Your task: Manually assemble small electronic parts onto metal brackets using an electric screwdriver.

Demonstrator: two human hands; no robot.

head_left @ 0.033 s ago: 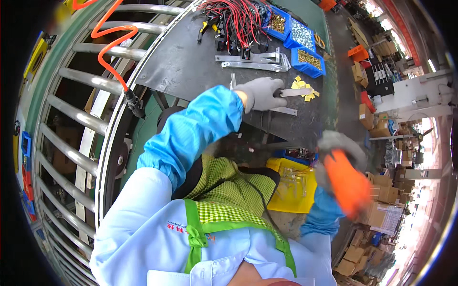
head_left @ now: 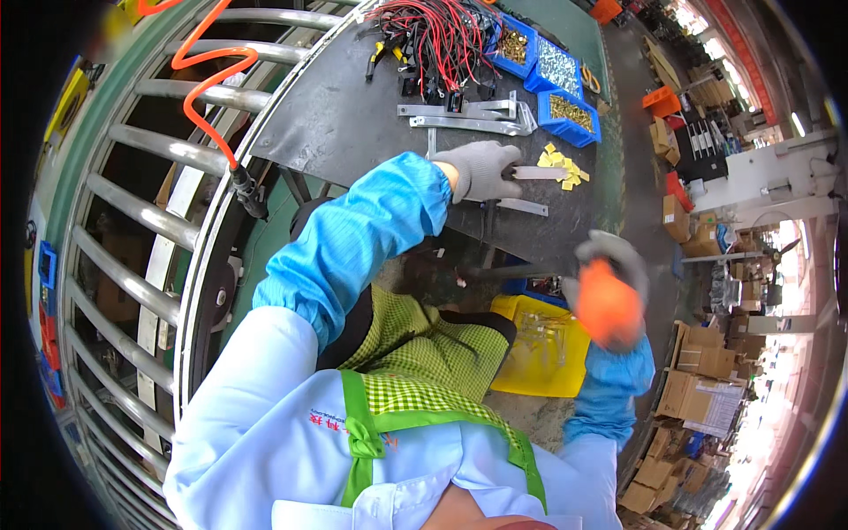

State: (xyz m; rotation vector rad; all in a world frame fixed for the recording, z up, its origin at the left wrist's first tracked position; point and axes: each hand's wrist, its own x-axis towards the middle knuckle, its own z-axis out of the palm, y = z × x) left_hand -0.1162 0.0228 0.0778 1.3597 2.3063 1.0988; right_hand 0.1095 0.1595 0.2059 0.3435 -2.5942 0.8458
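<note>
Both my hands wear grey gloves. At the table's front edge, my left hand [head_left: 483, 171] is closed on a flat metal bracket [head_left: 541, 173], whose end sticks out to the right toward a loose pile of small yellow pieces [head_left: 562, 166]. Another metal strip [head_left: 523, 207] shows just below that hand. Off to the right, beyond the table edge, my right hand [head_left: 616, 256] is wrapped round an orange-bodied tool [head_left: 609, 305]. Motion blurs it, and a dark streak like a shaft points left from it. The tool's exact kind cannot be made out.
Metal brackets [head_left: 468, 122] lie behind my left hand, below a heap of red and black wires [head_left: 437, 44]. Blue bins [head_left: 579, 134] of small fasteners line the right side. A yellow tray [head_left: 530, 375] sits low by my knees. An orange coiled hose [head_left: 196, 97] hangs left, over rollers.
My right hand has swung left and slightly up with the orange tool. My left hand keeps its grip on the bracket, nearly in place.
</note>
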